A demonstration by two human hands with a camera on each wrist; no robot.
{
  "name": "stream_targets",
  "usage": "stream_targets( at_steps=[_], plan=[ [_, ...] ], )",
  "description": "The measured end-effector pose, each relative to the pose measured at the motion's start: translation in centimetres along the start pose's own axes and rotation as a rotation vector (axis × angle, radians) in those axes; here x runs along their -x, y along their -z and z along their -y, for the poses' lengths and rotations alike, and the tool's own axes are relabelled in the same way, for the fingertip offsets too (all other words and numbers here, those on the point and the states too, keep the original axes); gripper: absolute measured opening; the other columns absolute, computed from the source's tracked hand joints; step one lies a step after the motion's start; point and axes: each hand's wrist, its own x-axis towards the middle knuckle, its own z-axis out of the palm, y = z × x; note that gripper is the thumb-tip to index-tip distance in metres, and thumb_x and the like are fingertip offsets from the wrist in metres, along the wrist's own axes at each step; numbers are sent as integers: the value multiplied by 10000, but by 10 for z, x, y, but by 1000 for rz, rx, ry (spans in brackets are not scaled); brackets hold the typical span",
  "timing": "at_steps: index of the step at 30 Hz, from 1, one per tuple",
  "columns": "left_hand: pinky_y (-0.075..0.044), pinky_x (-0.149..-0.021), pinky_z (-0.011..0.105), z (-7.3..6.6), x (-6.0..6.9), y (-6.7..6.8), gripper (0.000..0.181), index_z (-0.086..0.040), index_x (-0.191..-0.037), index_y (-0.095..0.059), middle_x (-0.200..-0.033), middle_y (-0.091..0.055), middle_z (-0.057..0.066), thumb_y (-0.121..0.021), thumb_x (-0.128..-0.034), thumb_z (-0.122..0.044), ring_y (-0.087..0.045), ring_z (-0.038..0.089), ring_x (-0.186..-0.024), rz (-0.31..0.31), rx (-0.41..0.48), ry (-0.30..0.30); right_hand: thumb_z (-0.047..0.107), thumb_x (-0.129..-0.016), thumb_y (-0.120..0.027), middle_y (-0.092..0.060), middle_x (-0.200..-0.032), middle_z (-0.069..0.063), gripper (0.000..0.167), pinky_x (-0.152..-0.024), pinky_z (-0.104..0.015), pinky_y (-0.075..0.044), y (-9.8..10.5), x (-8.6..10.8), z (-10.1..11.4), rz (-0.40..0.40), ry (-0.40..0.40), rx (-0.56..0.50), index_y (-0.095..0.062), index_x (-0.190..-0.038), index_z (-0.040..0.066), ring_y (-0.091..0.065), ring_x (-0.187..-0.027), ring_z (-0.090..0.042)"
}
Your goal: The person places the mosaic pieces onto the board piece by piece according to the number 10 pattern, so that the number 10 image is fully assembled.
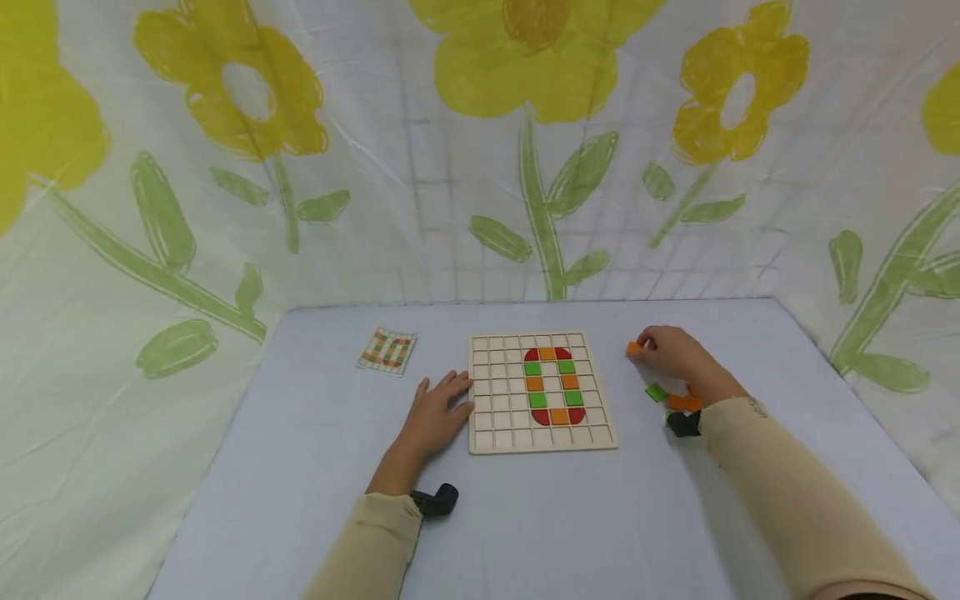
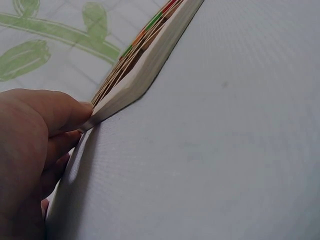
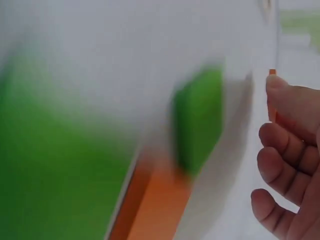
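A wooden grid board lies mid-table, with red, green and orange tiles forming an upright oblong ring on its right half. My left hand touches the board's left edge with its fingertips, fingers fairly straight; the left wrist view has the thumb against that edge. To the board's right, my right hand pinches an orange tile between thumb and finger. Below that hand lie loose green tiles and orange tiles, partly covered by the wrist. In the right wrist view a green tile looms close and blurred.
A small pattern card with a coloured grid lies left of the board on the white tabletop. Behind the table hangs a white curtain printed with yellow flowers. Each wrist wears a black camera mount.
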Motion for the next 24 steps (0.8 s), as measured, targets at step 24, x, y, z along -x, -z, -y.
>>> stream_targets(
  at_steps=[24],
  plan=[
    [-44, -1249, 513, 2, 1, 2, 440, -152, -1392, -565, -1502, -481, -21, -601, -973, -283, -347, 211, -1459, 19, 28, -13, 329, -933, -677, -688, -1131, -24, 335, -799, -352, -550, -69, -44, 209, 35, 264, -80, -680, -1211, 144, -624, -913, -172]
  ],
)
